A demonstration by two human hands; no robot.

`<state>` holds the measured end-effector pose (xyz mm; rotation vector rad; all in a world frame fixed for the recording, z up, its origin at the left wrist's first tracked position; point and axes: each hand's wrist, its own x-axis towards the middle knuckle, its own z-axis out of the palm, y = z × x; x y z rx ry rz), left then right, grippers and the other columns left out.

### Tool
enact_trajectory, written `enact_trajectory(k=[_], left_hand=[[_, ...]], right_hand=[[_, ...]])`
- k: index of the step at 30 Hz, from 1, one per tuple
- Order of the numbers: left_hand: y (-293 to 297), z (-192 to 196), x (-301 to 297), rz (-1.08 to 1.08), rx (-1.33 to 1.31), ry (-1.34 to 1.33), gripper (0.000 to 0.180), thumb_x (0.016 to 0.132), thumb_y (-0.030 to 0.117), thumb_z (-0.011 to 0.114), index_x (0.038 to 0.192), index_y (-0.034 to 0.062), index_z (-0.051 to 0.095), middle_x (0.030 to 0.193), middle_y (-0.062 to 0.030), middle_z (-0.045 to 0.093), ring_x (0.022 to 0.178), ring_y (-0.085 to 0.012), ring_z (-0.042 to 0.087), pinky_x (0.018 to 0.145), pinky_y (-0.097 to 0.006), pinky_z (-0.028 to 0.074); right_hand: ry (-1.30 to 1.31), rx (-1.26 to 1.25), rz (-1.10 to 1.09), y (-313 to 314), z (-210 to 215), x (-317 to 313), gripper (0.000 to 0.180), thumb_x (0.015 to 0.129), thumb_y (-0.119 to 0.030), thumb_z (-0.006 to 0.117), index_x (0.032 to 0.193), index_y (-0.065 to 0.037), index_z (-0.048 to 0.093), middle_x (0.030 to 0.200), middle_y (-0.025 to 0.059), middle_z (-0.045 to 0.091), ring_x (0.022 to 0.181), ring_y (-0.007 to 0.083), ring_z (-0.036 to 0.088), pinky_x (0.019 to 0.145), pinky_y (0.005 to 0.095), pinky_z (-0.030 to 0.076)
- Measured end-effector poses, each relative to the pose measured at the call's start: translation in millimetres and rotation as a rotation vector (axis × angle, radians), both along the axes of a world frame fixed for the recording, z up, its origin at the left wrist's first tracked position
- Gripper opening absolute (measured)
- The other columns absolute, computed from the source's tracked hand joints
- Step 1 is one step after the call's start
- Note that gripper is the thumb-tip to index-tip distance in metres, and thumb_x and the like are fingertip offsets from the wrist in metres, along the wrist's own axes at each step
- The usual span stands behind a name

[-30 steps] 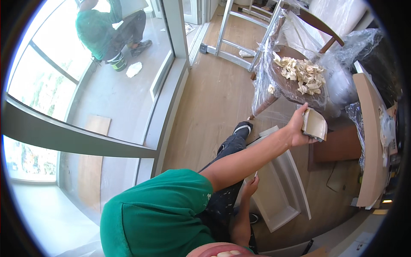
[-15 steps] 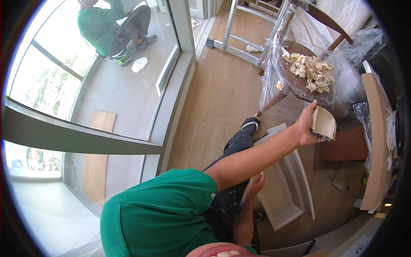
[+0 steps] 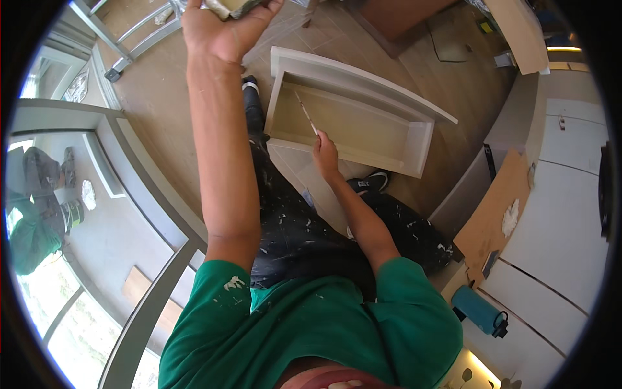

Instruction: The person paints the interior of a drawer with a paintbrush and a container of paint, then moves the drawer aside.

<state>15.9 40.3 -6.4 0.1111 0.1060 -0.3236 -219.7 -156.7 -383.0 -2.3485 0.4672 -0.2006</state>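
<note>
A thin, pale stick (image 3: 307, 115) slants forward from the right hand (image 3: 326, 155), above a shallow off-white drawer (image 3: 356, 127) lying open side up. The left hand (image 3: 223, 37) holds a cream-coloured container (image 3: 223, 8), partly out of view.

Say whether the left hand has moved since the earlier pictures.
Yes: the left hand now appears farther left, closer to the ladder, though the view turned too.

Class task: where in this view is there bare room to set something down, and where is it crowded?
Bare floor shows between the left forearm and the window frame, and between the pale open box and the black cable. It is crowded at the box, where the right hand holds a thin tool, and around the teal bottle and brown board.
</note>
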Motion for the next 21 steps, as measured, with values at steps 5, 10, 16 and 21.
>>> enact_trajectory(k=[5,10,16,21], left_hand=[[-2.3,-6.3,-0.7,0.008,-0.009,-0.020,0.053,0.105,0.046,0.037,0.135,0.0057,0.056,0.133,-0.0187,0.060,0.120,-0.0352,0.056,0.102,-0.052,0.045],[-5.5,-0.2,-5.4,0.003,0.005,-0.002,0.053,0.106,0.046,0.036,0.135,0.0056,0.056,0.134,-0.0185,0.060,0.120,-0.0350,0.055,0.102,-0.052,0.044],[-6.8,-0.2,-2.9,0.013,0.008,0.003,0.054,0.106,0.046,0.037,0.136,0.0051,0.055,0.134,-0.0192,0.059,0.120,-0.0351,0.055,0.102,-0.052,0.044],[-4.1,-1.6,-2.5,-0.007,0.020,-0.019,0.054,0.106,0.045,0.038,0.137,0.0043,0.054,0.135,-0.0199,0.058,0.120,-0.0348,0.055,0.102,-0.051,0.044]], right_hand=[[0.072,-0.024,-0.005,6.8,8.1,10.7,0.029,0.095,-0.011,0.052,0.122,-0.003,0.062,0.095,0.0249,0.068,0.090,0.0441,0.064,0.078,0.0507,0.050],[0.005,0.018,0.061,11.0,1.8,30.5,0.031,0.094,-0.010,0.054,0.123,-0.004,0.063,0.093,0.0283,0.067,0.088,0.0448,0.064,0.077,0.0527,0.051],[0.025,0.036,0.035,13.8,-1.2,50.7,0.032,0.093,-0.010,0.054,0.122,-0.001,0.065,0.091,0.0287,0.067,0.086,0.0459,0.065,0.077,0.0532,0.052],[0.045,0.018,0.041,14.2,-1.7,60.6,0.030,0.093,-0.010,0.054,0.119,-0.001,0.065,0.092,0.0279,0.068,0.087,0.0452,0.066,0.077,0.0523,0.053]])
